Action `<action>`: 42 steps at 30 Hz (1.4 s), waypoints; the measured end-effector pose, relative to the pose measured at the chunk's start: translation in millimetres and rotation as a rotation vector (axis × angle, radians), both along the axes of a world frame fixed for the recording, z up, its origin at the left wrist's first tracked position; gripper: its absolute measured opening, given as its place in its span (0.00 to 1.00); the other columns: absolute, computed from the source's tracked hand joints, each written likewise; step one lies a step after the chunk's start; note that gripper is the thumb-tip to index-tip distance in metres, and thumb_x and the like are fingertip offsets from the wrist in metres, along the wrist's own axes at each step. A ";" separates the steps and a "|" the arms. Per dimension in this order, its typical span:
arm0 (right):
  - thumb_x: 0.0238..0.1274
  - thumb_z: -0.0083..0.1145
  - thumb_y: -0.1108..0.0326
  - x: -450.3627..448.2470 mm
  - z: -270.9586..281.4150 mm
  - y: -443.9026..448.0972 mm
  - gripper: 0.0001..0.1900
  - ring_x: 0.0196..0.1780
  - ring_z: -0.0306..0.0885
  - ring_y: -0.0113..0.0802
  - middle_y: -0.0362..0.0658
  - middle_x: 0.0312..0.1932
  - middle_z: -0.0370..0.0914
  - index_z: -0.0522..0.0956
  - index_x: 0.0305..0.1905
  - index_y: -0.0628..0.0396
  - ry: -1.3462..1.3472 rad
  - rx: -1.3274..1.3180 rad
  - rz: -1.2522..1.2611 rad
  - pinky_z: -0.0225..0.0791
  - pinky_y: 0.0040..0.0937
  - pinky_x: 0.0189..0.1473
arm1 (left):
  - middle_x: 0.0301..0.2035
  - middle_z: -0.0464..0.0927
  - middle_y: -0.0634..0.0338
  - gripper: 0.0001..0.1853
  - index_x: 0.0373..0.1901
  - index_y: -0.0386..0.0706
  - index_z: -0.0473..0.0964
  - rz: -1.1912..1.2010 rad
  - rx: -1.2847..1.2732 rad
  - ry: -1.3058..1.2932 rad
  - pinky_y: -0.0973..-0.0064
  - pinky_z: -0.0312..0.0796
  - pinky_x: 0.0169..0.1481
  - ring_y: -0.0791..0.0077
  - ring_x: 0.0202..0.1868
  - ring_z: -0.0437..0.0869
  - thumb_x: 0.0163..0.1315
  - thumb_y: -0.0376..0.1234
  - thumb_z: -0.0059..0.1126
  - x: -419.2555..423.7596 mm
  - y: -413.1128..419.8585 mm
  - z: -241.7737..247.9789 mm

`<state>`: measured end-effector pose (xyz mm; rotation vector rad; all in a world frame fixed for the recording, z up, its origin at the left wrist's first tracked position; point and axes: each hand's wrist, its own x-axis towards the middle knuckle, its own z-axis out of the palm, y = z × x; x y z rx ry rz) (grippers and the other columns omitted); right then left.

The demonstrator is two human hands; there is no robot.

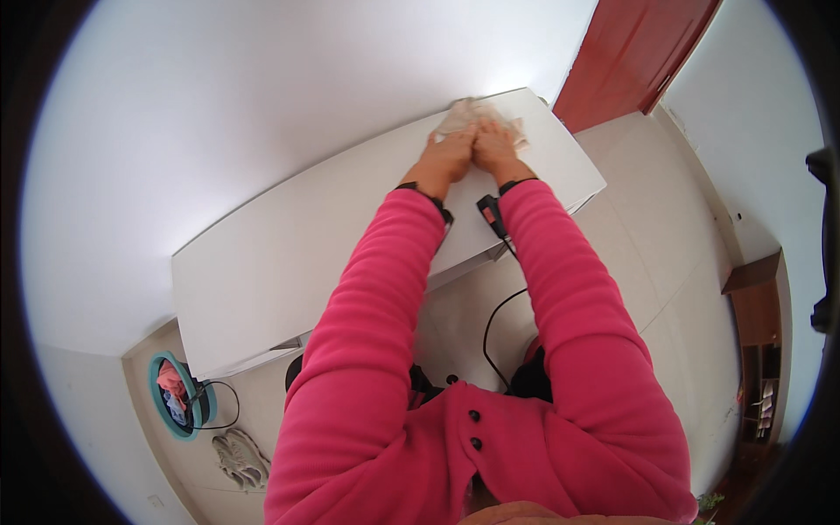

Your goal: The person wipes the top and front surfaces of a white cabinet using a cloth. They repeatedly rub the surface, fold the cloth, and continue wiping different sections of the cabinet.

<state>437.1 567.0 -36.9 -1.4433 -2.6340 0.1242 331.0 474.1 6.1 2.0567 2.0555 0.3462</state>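
Note:
A pale beige cloth point(469, 113) lies bunched on the white top of a long low cabinet point(282, 243), near its far right end by the wall. My left hand point(449, 154) and my right hand point(493, 144) are side by side, touching, and press on the near part of the cloth. Their fingertips are blurred and partly in the cloth, so a grip on it cannot be made out. Dark bands circle both wrists, and a black device with a cable point(491, 215) hangs beside the right one.
A teal basin point(157, 394) holding clothes stands on the floor at the cabinet's left end, with a pair of light shoes point(241, 459) nearby. Beyond the right end is a red door point(630, 59). A brown wooden shelf unit point(755, 302) stands at the far right wall.

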 end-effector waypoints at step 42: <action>0.69 0.44 0.56 170.8 -21.4 -56.4 0.26 0.76 0.52 0.48 0.46 0.74 0.58 0.65 0.69 0.51 0.137 0.153 -0.103 0.47 0.51 0.73 | 0.71 0.59 0.56 0.30 0.74 0.44 0.51 -0.200 -0.055 -0.080 0.42 0.43 0.75 0.64 0.73 0.58 0.68 0.28 0.37 143.6 -40.4 -4.5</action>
